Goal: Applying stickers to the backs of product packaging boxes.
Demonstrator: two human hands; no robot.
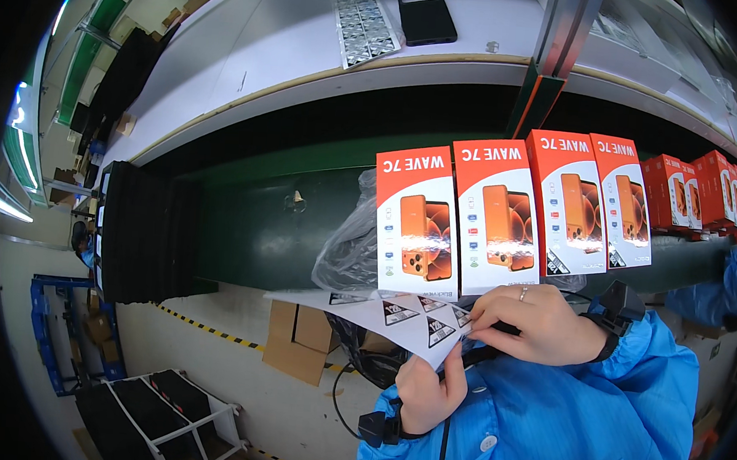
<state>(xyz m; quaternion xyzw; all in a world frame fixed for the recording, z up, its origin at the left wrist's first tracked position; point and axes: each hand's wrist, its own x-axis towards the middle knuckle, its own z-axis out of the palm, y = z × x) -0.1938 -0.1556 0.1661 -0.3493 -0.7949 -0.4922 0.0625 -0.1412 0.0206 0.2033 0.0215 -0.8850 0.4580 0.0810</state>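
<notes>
Head view: both hands (479, 355) gripping a white label sheet (397, 316) before orange-and-white boxes (496, 217).

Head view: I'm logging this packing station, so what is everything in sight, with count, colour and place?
Phone boxes: four close, more further right, orange and white, upright along the green conveyor.
Sticker sheet: one, white with triangular labels, held in front of the boxes.
Clear plastic bag: one, left of the boxes.
Phone: one, black, on the white shelf above.
Blister tray: one, grey, beside the phone.
Cardboard boxes: brown, on the floor.
Left hand: holds the sheet from below.
Right hand: fingers on a label.
</notes>
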